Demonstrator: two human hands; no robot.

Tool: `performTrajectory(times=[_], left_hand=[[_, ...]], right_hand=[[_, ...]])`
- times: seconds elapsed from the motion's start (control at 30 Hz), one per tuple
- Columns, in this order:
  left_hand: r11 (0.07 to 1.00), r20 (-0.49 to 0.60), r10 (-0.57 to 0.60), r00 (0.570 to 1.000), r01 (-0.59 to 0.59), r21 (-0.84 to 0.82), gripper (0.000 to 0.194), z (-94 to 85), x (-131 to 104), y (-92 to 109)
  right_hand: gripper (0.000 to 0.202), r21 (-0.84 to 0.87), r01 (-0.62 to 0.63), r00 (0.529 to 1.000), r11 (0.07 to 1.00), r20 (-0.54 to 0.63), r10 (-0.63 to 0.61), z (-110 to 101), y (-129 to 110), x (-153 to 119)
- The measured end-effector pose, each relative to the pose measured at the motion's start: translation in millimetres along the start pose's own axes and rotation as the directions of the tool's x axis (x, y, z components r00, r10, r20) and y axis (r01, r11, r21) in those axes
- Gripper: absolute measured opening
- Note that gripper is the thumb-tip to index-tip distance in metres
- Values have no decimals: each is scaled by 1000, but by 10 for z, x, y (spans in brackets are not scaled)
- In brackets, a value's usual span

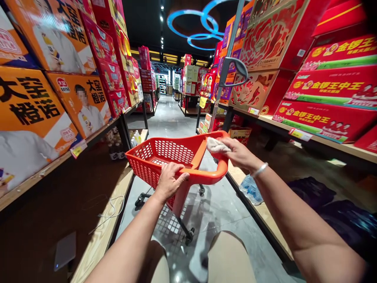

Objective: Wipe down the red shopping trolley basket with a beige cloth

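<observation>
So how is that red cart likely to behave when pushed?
The cart probably rolls easily: small castors sit on smooth, glossy floor. It likely feels light, since the mesh plastic basket looks empty. It may veer or tip a little, because only the left hand grips the handle; the right hand presses a cloth there.

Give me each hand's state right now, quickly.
Left hand: closed, fingers gripping the orange plastic handle bar of the red plastic shopping cart.
Right hand: closed on a crumpled white cloth, pressed on the handle.
</observation>
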State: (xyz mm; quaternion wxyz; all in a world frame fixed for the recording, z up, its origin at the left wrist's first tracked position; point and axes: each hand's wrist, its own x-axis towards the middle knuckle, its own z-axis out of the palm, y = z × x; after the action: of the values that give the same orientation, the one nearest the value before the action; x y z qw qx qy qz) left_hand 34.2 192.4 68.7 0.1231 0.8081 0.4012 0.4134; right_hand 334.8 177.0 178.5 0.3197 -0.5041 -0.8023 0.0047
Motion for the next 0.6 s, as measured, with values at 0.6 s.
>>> performTrajectory(times=[0.6], left_hand=[[963,-14,-224,975,219,-156,28,-159,38,-82]], right_hand=[[32,132,-128,984,983,-108,143,90,384,102]])
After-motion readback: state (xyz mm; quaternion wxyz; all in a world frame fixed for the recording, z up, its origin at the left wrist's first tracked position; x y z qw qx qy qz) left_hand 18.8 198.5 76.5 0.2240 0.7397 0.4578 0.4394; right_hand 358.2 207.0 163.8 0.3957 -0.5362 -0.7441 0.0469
